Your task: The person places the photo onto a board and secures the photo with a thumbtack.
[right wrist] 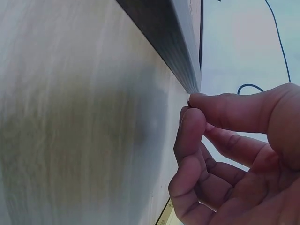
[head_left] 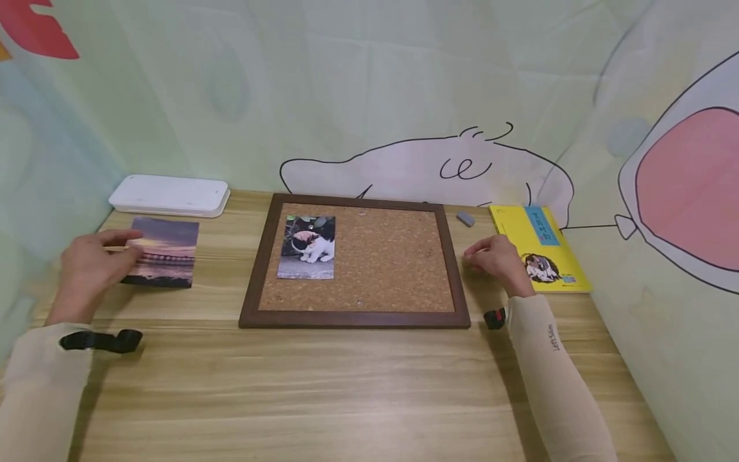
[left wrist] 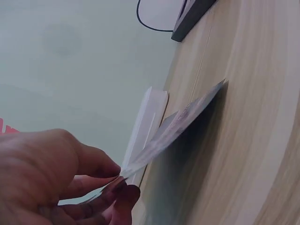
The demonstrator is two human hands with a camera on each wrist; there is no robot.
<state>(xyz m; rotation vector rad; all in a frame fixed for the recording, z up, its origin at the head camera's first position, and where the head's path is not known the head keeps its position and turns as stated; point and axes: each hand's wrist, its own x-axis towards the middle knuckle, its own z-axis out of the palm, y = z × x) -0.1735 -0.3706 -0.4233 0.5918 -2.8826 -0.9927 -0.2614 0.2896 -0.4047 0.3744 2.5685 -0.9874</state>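
Observation:
My left hand (head_left: 95, 262) pinches the left edge of a sunset photo (head_left: 167, 250) between thumb and fingers. In the left wrist view the photo (left wrist: 173, 126) slants from the fingertips toward the tabletop. To the right of the corkboard (head_left: 392, 256), my right hand (head_left: 498, 262) pinches a tiny dark thumbtack-like piece (right wrist: 189, 102), mostly hidden by thumb and index finger. A cat photo (head_left: 307, 249) is on the board's left part, with a silver thumbtack (head_left: 310, 226) near its top. More small silver tacks (head_left: 360, 300) show on the cork.
A white flat case (head_left: 170, 195) lies at the back left, behind the sunset photo. Beyond the right hand are a yellow book (head_left: 510, 224) and a small grey eraser-like block (head_left: 465, 219). A printed curtain (head_left: 369, 96) borders the wooden table (head_left: 288, 391).

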